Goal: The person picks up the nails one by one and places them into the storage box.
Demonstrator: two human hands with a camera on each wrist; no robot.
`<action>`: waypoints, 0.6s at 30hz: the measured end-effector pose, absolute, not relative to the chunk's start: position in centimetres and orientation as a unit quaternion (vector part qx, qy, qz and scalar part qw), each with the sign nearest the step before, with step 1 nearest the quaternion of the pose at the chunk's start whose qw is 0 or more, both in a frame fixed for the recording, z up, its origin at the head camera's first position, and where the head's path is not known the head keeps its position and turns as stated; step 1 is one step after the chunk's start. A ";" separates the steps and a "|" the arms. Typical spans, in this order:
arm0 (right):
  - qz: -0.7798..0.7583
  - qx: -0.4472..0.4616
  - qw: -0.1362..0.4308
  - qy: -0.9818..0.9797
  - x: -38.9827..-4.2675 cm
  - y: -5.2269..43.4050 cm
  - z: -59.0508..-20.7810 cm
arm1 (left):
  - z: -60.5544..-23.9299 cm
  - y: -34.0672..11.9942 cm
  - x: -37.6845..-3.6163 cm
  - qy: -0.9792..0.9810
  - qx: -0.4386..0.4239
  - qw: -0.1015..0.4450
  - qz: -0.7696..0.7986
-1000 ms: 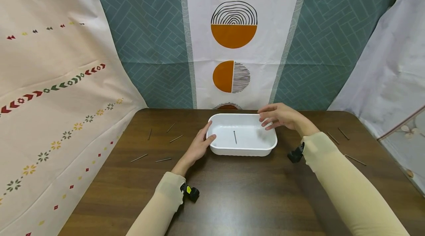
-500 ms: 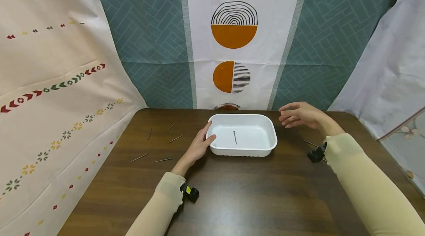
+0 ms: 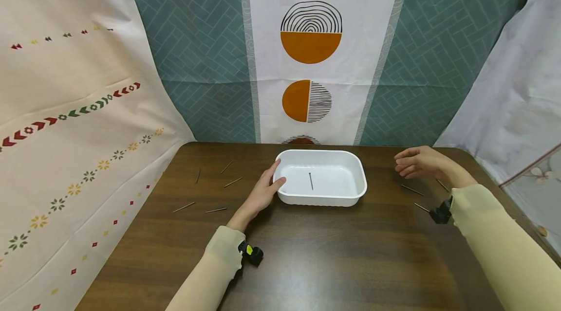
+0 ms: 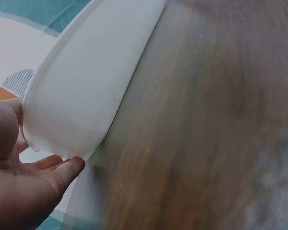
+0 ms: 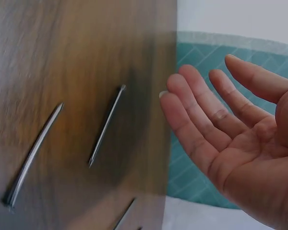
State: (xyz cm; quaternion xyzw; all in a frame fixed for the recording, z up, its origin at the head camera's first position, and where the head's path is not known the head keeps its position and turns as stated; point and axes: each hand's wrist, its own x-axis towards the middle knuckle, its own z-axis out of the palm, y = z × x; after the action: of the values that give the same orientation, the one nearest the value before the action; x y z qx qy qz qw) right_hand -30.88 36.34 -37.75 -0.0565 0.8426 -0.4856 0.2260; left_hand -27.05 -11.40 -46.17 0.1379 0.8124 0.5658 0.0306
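Nails (image 3: 412,189) lie flat on the table (image 3: 333,257) just below the right hand (image 3: 418,161), which hangs open and empty; being thin, they could slip from a pinch. Left hand (image 3: 263,192) rests open-fingered against the tray (image 3: 322,197), which holds one nail (image 3: 310,180).

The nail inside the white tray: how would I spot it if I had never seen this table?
Find the dark wooden table, then the white tray at its middle back, whose left end the left hand touches. The nail lies on the tray's floor, pointing roughly front to back. It is the only nail inside the tray; all others lie scattered on bare wood.
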 end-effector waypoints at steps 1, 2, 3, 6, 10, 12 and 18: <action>-0.480 -0.057 0.226 0.846 -30.8 36.6 -37.8 | -46.2 -11.4 -27.0 0.812 0.138 0.030 0.566; -0.475 -0.056 0.226 0.849 -30.7 36.8 -37.9 | -46.2 -11.4 -27.0 0.812 0.137 0.030 0.567; -0.470 -0.057 0.227 0.851 -30.7 36.9 -38.0 | -46.2 -11.4 -27.0 0.811 0.137 0.029 0.568; -0.458 -0.057 0.231 0.857 -30.5 37.3 -38.2 | -46.2 -11.3 -27.0 0.808 0.137 0.025 0.572; -0.447 -0.056 0.237 0.861 -30.3 37.8 -38.5 | -45.5 -10.9 -26.5 0.808 0.138 0.027 0.573; -0.442 -0.055 0.243 0.862 -30.3 38.0 -38.6 | -45.4 -10.9 -26.5 0.808 0.139 0.029 0.571; -0.436 -0.057 0.259 0.860 -30.3 38.6 -38.7 | -46.2 -11.3 -27.0 0.805 0.139 0.029 0.576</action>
State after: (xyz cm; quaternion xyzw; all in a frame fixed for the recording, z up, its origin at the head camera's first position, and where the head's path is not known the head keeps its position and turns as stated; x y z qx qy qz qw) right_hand -30.29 38.56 -38.67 -0.0568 0.8596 -0.4365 0.2594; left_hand -27.02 -11.28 -46.21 0.1392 0.8047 0.5764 0.0287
